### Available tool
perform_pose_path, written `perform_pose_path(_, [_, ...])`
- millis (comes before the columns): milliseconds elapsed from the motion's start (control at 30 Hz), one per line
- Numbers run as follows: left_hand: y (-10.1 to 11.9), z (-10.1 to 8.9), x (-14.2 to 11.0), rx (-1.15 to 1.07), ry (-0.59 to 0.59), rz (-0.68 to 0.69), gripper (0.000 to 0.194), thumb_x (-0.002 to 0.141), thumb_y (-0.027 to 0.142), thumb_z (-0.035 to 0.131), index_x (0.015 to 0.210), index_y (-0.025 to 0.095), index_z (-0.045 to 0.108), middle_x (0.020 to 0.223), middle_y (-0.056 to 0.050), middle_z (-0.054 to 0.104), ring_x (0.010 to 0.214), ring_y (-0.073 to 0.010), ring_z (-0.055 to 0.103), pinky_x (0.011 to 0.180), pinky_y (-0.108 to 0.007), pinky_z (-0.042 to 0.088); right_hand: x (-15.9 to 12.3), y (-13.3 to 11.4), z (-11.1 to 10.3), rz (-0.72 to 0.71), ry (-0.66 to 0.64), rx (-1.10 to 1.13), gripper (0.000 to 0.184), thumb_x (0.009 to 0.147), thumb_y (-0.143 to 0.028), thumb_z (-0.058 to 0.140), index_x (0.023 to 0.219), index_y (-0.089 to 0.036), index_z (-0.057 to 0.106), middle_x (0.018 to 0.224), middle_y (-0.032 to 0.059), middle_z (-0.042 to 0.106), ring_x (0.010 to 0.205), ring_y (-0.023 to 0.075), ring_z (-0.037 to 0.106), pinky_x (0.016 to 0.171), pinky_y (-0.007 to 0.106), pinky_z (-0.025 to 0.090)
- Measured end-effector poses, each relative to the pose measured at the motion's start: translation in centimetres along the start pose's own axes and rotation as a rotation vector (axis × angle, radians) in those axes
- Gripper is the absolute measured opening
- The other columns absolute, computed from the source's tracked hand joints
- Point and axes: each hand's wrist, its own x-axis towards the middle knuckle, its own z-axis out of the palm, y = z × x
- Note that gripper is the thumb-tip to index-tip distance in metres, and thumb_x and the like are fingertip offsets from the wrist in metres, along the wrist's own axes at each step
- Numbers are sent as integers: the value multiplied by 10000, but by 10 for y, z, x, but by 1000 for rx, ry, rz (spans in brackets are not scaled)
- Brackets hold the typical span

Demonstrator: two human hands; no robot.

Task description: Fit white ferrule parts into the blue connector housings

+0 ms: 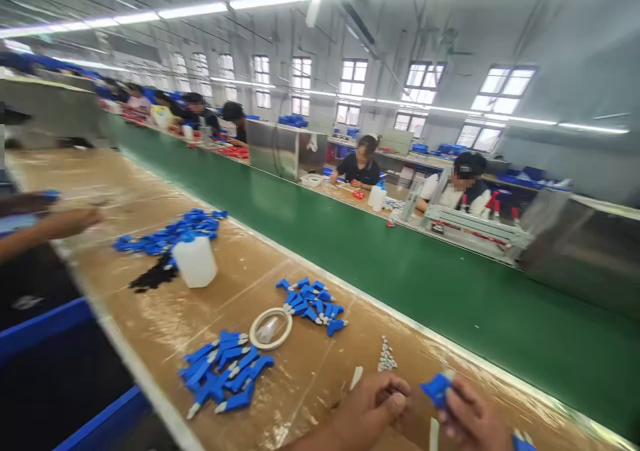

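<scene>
My right hand (475, 411) pinches a blue plastic part (437, 389) with a whitish tip, held up over the bench near its front right. Just left of it, my left hand (373, 404) has thumb and fingers pressed together; whatever is between them cannot be made out. Beyond my left hand lies a small pile of tiny whitish pieces (387, 356), with a pale strip (357, 377) beside the wrist. Similar blue parts with pale ends form a near pile (227, 369) and a farther pile (315, 304). A roll of whitish tape (271, 329) rests between those piles.
A green conveyor belt (300, 217) runs along the bench's far side. A white plastic bottle (195, 262) stands by more blue parts (175, 232) and black pieces (154, 274). A co-worker's hands (75, 223) are at left; other people sit across the belt. Blue bins (100, 421) flank the bench.
</scene>
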Motion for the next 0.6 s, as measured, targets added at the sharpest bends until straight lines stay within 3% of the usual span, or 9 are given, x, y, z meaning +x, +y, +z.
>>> perform_pose_path(100, [-3, 2, -9, -179, -143, -29, 532, 826, 638, 601, 1019, 148, 679, 840, -90, 723, 766, -187, 664, 711, -295, 511, -31, 23, 27, 77, -210, 91, 466, 561, -484, 935, 830, -174, 716, 620, 7, 670, 538, 116, 609, 470, 181, 471])
perform_pose_path(200, [-7, 3, -17, -282, -242, -41, 499, 847, 620, 588, 987, 147, 665, 792, -87, 720, 695, -178, 665, 643, -283, 511, -48, 28, 33, 32, -219, 128, 388, 660, -451, 897, 859, -156, 743, 647, 11, 673, 547, 77, 583, 513, 146, 459])
perform_pose_path(333, [-17, 6, -20, -326, -194, -100, 506, 835, 629, 598, 934, 136, 657, 728, -64, 693, 629, -153, 645, 566, -251, 493, -55, 31, 28, -98, -299, 27, 410, 726, -529, 817, 886, -161, 736, 708, 27, 651, 625, 137, 608, 502, 189, 458])
perform_pose_path(433, [-21, 6, -18, -345, -227, -202, 498, 719, 599, 747, 857, 137, 625, 681, -41, 677, 591, -144, 646, 528, -226, 480, -57, 37, 24, -162, -377, -133, 389, 797, -556, 732, 899, -181, 721, 754, 15, 586, 635, 154, 590, 499, 218, 459])
perform_pose_path(533, [-12, 0, -17, -480, -290, -390, 486, 629, 501, 855, 801, 140, 579, 668, -51, 682, 582, -162, 682, 486, -193, 448, -63, 44, 16, -114, -345, -206, 446, 796, -600, 708, 1013, -210, 711, 830, 17, 568, 623, 144, 558, 496, 224, 437])
perform_pose_path(600, [-1, -10, -18, -559, -237, -430, 421, 654, 402, 864, 810, 139, 574, 702, -39, 681, 614, -162, 706, 529, -190, 472, -69, 52, 8, -83, -248, -215, 544, 765, -642, 714, 1129, -238, 690, 884, 30, 584, 652, 150, 545, 534, 240, 441])
